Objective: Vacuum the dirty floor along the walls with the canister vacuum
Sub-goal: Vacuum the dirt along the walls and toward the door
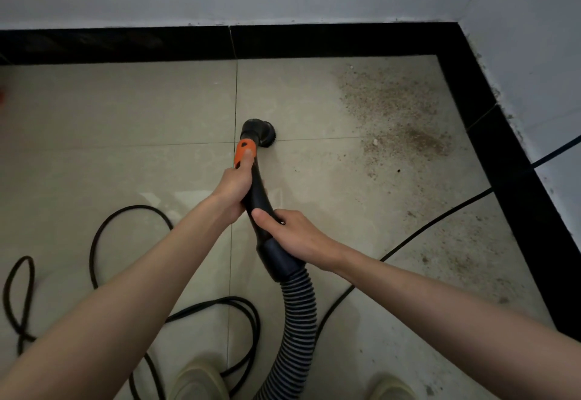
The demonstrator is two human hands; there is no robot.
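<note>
Vacuum brush [263,131]: we clamp both grips, left hand [234,190], right hand [294,236], round its handle.
Risk: we may snag the cord [418,230] crossing the dirt [405,116].

No readable text, labels, brands or numbers anywhere in view.

The ribbed hose [298,321] and black cable [132,274] run off the bottom edge, both shoes [198,380] are cropped, and a red object [2,94] at the left edge is unidentifiable.
</note>
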